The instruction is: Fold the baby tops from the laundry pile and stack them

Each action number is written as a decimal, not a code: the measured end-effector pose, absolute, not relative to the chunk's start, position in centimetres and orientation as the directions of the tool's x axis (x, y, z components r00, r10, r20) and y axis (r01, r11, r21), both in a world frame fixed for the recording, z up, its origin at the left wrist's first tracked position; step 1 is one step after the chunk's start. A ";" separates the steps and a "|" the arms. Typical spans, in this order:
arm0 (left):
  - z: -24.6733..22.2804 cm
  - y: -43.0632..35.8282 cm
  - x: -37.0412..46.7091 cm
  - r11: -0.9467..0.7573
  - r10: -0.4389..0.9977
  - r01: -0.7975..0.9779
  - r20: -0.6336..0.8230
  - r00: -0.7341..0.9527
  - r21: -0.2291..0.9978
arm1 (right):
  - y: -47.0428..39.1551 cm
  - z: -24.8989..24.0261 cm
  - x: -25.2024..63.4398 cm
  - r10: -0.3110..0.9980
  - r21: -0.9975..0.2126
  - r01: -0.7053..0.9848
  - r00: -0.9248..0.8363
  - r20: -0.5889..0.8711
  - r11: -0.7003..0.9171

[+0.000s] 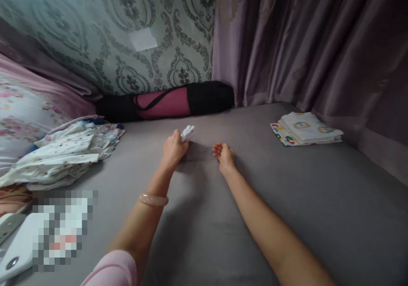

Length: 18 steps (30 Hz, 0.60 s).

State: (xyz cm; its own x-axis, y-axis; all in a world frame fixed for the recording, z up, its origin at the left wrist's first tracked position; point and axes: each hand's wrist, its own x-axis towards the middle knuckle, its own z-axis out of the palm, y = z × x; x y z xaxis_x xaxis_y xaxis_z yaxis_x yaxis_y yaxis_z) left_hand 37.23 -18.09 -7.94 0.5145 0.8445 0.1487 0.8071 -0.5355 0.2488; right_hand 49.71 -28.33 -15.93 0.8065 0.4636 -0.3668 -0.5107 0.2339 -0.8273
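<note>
My left hand (pixel 175 147), with a pale bangle on its wrist, is closed around a small white bundle (pixel 188 132) that looks like folded cloth. The bundle's rounded ends stick out past the fingers, just above the bed; its exact kind does not show. To the right, apart from the bundle, my right hand (pixel 224 153) is turned palm inward with loosely curved fingers. Nothing shows in it. Both hands are over the grey bed sheet (pixel 204 218), near its middle.
A stack of folded cloths (pixel 307 128) with printed patterns lies at right. Piled patterned clothes (pixel 73 148) lie at left, below a floral pillow (pixel 22 111). A long black and maroon bag (pixel 168 102) rests against the wall. A white object (pixel 22 243) is at lower left beside a blurred patch.
</note>
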 end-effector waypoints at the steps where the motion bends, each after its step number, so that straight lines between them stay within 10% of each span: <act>1: -8.6 -18.6 37.9 -0.545 0.838 0.806 0.131 0.529 0.232 | -28.3 -15.9 49.7 0.465 -0.823 -0.518 0.803 -0.373 0.234; 11: -11.5 -17.8 39.3 -0.620 0.743 0.594 0.141 0.654 0.512 | -28.3 -15.9 49.8 0.468 -0.810 -0.544 0.787 -0.402 0.218; 18: -13.6 -17.9 39.7 -0.865 0.502 0.481 0.293 0.814 0.144 | -28.2 -16.0 49.8 0.466 -0.815 -0.534 0.793 -0.391 0.226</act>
State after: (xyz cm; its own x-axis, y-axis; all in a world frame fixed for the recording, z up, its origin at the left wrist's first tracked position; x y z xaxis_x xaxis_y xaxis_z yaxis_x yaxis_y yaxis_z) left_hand 39.67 -17.90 -13.60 0.8140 0.5017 0.2927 0.4811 -0.8647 0.1441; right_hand 49.83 -28.24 -16.03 0.7935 0.4664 -0.3910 -0.5342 0.2259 -0.8146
